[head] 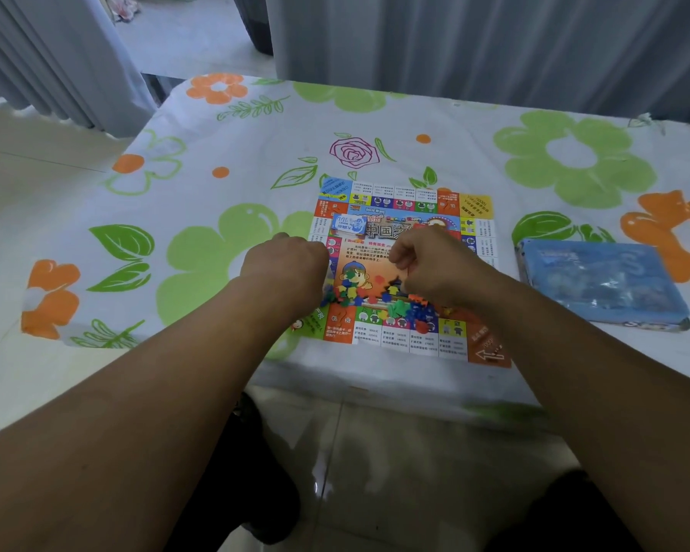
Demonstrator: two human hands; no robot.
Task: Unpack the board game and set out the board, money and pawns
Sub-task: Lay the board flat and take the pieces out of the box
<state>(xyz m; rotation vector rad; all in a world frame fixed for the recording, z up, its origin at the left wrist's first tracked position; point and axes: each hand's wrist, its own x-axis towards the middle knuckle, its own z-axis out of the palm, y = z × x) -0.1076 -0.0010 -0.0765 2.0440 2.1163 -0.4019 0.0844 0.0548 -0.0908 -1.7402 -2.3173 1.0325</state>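
The board (405, 272) is already laid flat on the flowery tablecloth (216, 193), near the front edge of the table. A small wad of blue money (349, 225) is parked on the board's far left part. A heap of little coloured pawns (379, 302) is scattered over the near half of the board, between the two hands. The blue game box (600, 284) is left off to the right, well apart from the board.

The left hand (285, 264) is curled loosely at the board's left edge; whether anything is pinched in it can't be told. The right hand (427, 253) is curled too, fingertips drawn together over the middle, maybe on a pawn, but that's hidden.

So the pawn sorting seems to be the step in hand. It's probably best done one piece at a time, picked with fingertips and grouped by colour, so the thin paper board isn't dragged or wrinkled.
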